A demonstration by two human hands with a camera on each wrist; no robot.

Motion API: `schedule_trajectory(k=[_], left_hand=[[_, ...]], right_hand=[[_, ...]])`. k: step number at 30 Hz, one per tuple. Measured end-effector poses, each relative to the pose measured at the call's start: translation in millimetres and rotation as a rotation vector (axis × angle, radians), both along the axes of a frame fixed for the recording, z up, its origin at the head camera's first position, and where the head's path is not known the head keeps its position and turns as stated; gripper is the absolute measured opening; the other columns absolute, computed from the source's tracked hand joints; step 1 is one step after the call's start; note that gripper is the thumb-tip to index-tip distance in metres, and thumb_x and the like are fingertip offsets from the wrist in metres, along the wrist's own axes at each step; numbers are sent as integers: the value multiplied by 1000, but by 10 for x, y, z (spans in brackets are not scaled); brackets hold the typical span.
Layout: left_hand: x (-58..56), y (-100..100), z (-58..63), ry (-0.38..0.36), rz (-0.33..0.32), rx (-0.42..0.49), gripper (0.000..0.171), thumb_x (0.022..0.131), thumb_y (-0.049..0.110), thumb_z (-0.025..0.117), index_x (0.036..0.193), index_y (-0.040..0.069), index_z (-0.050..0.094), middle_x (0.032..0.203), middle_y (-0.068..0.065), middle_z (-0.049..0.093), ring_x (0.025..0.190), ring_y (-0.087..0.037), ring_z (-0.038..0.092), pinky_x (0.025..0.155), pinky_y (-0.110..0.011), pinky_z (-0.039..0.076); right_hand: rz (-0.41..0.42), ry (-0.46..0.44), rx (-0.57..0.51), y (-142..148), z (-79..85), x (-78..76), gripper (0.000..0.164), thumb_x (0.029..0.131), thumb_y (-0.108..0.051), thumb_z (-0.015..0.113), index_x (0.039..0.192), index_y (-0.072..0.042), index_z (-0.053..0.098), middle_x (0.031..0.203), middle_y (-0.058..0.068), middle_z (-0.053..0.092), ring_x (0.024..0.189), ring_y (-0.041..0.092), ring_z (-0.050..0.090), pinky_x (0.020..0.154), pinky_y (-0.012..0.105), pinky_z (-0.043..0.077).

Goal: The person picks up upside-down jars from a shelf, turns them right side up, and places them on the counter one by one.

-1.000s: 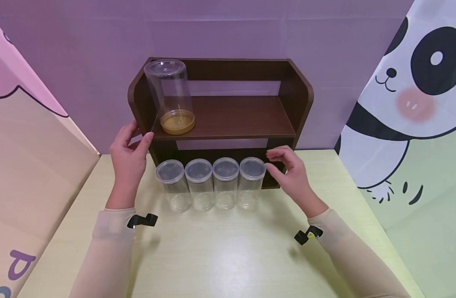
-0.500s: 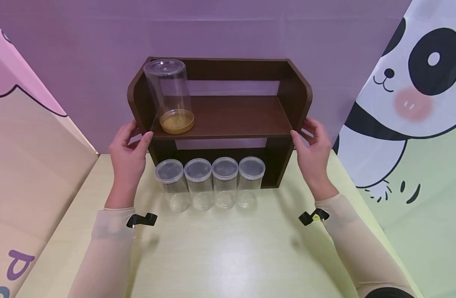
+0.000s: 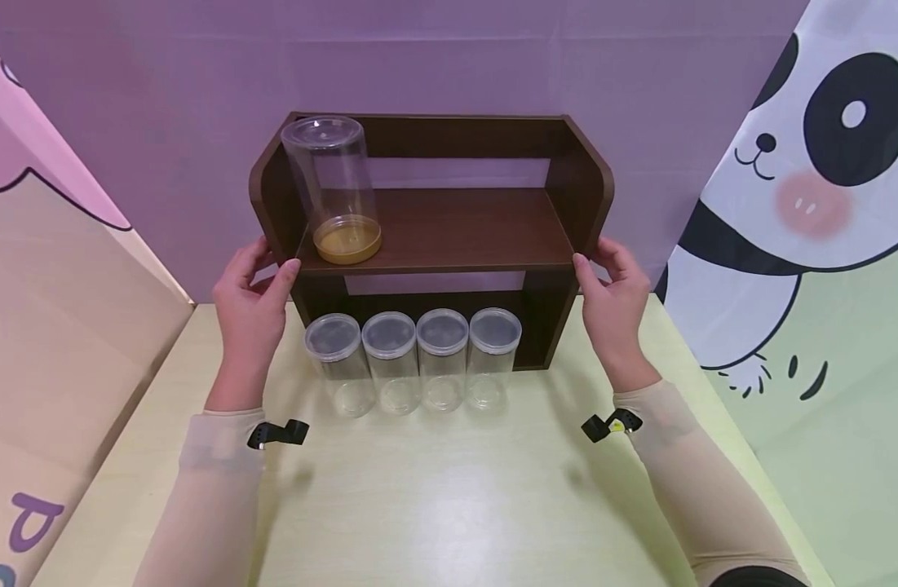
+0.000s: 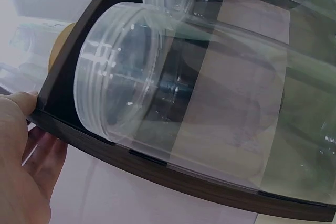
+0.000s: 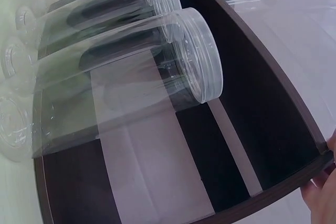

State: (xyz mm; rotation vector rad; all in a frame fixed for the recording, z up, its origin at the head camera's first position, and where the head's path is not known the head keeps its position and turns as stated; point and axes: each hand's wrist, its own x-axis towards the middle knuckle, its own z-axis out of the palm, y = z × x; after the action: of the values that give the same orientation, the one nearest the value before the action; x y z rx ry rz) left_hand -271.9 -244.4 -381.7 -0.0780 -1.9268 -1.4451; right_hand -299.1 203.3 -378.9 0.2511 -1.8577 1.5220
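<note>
A dark brown two-tier shelf (image 3: 463, 228) stands on the table against the purple backdrop. My left hand (image 3: 250, 318) grips its left side panel, thumb on the front edge at the upper board's level and fingers behind the panel. On the opposite side my right hand (image 3: 616, 314) holds the right panel in the same way. Both wrist views show the shelf's edge, with the left hand (image 4: 21, 156) and right hand (image 5: 323, 198) at its corners. Up on the top board, at the left, is a large clear canister (image 3: 338, 183) with a gold bottom.
Several clear lidded jars (image 3: 443, 367) stand in a row on the pale table (image 3: 449, 505), just before the lower tier. Behind the shelf hangs a purple backdrop (image 3: 449, 65). A panda-printed panel (image 3: 808, 228) borders the right side, a pink and cream one (image 3: 59, 285) the left.
My right hand has left the rightmost jar and moved up and right onto the shelf's right panel. The left hand keeps its place; the jars and canister have not moved.
</note>
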Motion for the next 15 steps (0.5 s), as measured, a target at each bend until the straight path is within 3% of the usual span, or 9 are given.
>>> schedule_trajectory(k=[3, 7, 10, 13, 15], left_hand=[[56, 79, 43, 41, 29, 3, 43, 102, 14, 82, 144, 10, 73, 129, -2, 70, 121, -15, 67, 104, -25, 58], [153, 237, 82, 214, 98, -15, 47, 95, 8, 84, 137, -8, 68, 128, 2, 63, 121, -20, 65, 103, -25, 57], [203, 356, 109, 327, 141, -55, 52, 91, 11, 84, 134, -11, 66, 129, 1, 61, 121, -22, 62, 101, -27, 55], [238, 457, 143, 340, 119, -127, 56, 92, 15, 85, 139, -7, 63, 136, -10, 63, 127, -20, 60, 107, -28, 53], [247, 516, 176, 289, 82, -190, 67, 94, 17, 86, 150, -4, 56, 149, -16, 59, 137, -20, 57, 115, -29, 49]], right_hand=[[0, 10, -11, -4, -24, -20, 29, 106, -12, 76, 133, -2, 77, 123, 7, 76, 112, 13, 72, 91, 22, 62], [-4, 14, -16, -16, -44, -41, 28, 106, -11, 75, 132, 0, 76, 121, 5, 76, 111, 13, 71, 91, 22, 62], [-15, 18, -10, -23, -43, -40, 27, 106, -10, 75, 131, 0, 75, 121, 5, 76, 110, 13, 71, 91, 22, 62], [-21, 14, -12, -30, -33, -30, 27, 106, -10, 75, 131, 0, 75, 120, 6, 75, 110, 12, 70, 90, 22, 61], [-22, 15, -12, -33, -27, -24, 27, 106, -9, 75, 131, 0, 75, 121, 8, 75, 110, 11, 70, 90, 22, 61]])
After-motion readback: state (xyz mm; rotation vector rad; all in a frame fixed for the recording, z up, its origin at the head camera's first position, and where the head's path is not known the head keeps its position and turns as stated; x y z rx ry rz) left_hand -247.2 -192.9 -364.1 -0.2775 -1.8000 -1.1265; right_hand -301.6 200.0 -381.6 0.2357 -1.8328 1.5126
